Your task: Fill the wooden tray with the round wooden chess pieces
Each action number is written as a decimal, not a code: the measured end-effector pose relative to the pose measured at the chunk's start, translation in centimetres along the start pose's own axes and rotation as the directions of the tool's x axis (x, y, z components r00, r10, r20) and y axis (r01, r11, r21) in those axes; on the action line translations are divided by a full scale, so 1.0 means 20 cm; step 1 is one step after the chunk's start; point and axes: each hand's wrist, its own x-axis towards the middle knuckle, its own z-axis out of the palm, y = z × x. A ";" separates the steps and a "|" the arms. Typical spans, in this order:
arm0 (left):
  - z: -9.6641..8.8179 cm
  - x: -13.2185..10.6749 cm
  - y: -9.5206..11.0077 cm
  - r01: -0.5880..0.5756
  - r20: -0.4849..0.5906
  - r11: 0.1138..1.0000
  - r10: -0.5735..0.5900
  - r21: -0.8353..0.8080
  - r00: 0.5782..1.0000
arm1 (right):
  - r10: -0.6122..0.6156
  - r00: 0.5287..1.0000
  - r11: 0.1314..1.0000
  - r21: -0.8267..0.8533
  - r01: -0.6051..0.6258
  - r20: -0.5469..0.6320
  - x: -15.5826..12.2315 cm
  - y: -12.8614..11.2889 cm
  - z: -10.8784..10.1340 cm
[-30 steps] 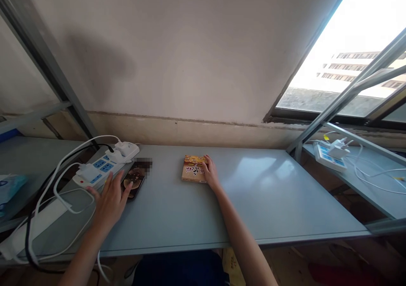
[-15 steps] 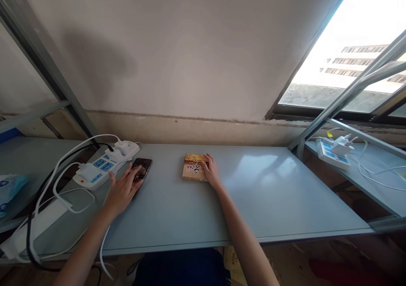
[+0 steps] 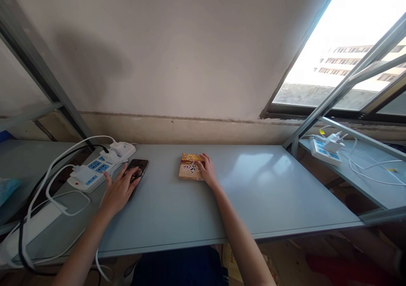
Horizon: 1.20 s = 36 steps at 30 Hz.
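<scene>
A dark smartphone is being covered at its near end by the spread, open fingers of the left hand, flat on the grey table. Its far end is being left bare, just beside a white power strip with blue sockets. A small orange box is being touched along its right edge by the loosely extended fingers of the right hand, with nothing being gripped. Dark brush-style characters are being shown on the lid, too small to be read.

My left hand lay palm down at the left, fingers spread; my right hand rested palm down farther off, both forearms outstretched.
</scene>
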 end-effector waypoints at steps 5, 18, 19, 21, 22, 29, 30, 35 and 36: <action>-0.02 0.00 0.00 0.034 -0.027 0.999 -0.034 -0.015 0.999 | -0.002 1.000 1.000 0.001 0.002 0.006 0.00 -0.01 -0.01; 0.33 0.27 0.64 0.274 0.176 0.723 -0.211 -0.634 0.962 | 0.156 0.988 0.987 0.050 -0.156 -0.005 -0.03 -0.03 0.01; 0.38 0.31 0.69 0.311 0.199 0.726 -0.239 -0.613 0.950 | 0.154 0.988 0.987 0.046 -0.154 0.013 -0.04 -0.03 0.01; 0.44 0.37 0.76 0.312 0.198 0.730 -0.241 -0.607 0.950 | 0.147 0.989 0.988 0.045 -0.149 0.032 -0.05 -0.04 0.00; 0.46 0.38 0.78 0.306 0.194 0.730 -0.237 -0.611 0.952 | 0.153 0.988 0.987 0.053 -0.154 0.037 -0.05 -0.05 0.00; 0.22 0.28 0.90 0.030 -0.084 0.560 -0.177 -0.828 0.981 | -0.040 0.986 0.921 0.376 0.098 -0.159 -0.12 -0.31 -0.12; 0.13 0.25 0.92 -0.065 -0.177 0.546 -0.155 -0.836 0.972 | -0.070 0.977 0.891 0.428 0.151 -0.200 -0.15 -0.38 -0.15; -0.20 0.16 0.97 -0.190 -0.350 0.619 -0.147 -0.762 0.925 | -0.131 0.948 0.818 0.509 0.268 -0.290 -0.25 -0.65 -0.35; -0.22 0.16 0.94 -0.159 -0.346 0.679 -0.149 -0.717 0.926 | -0.161 0.949 0.803 0.523 0.287 -0.272 -0.25 -0.67 -0.37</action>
